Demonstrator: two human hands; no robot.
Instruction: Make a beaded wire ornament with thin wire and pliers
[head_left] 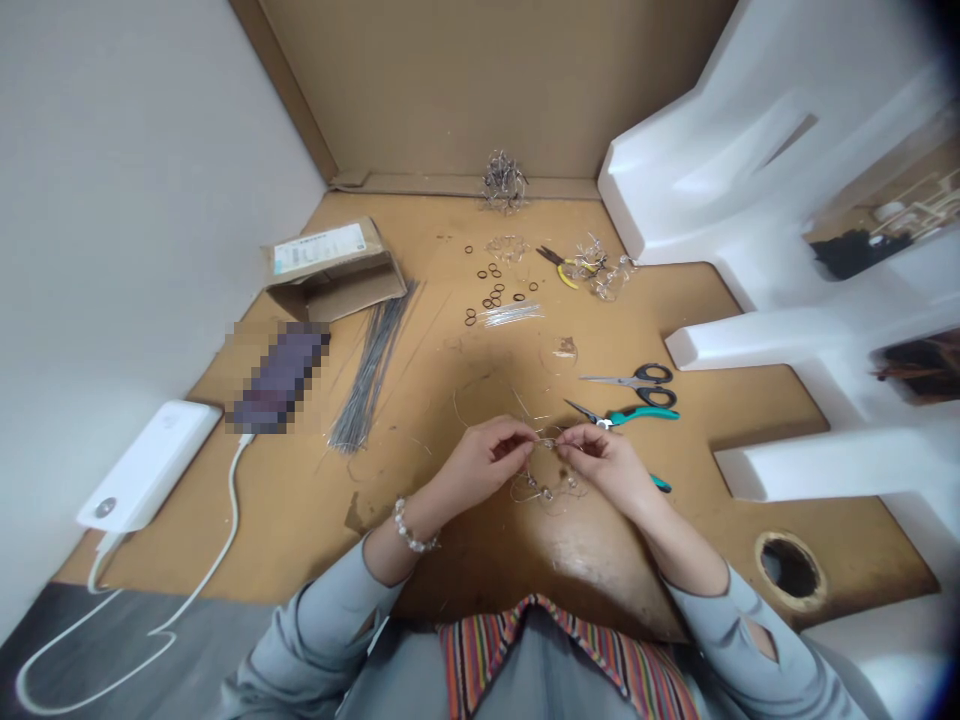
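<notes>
Near the front of the brown table, my left hand pinches a thin wire between thumb and fingers. Its other end is pinched by my right hand, so the wire spans the short gap between my fingertips. Below my fingers hang or lie fine wire loops with small clear beads; whether they join the held wire I cannot tell. Just beyond my right hand lie teal-handled pliers and black-handled scissors. Another teal handle is partly hidden by my right wrist.
Left are a bundle of grey wires, an open cardboard box, a blurred phone and a white power bank with cable. Farther back lie dark rings, short wires, yellow pliers and a wire tangle. White moulded structures border the right.
</notes>
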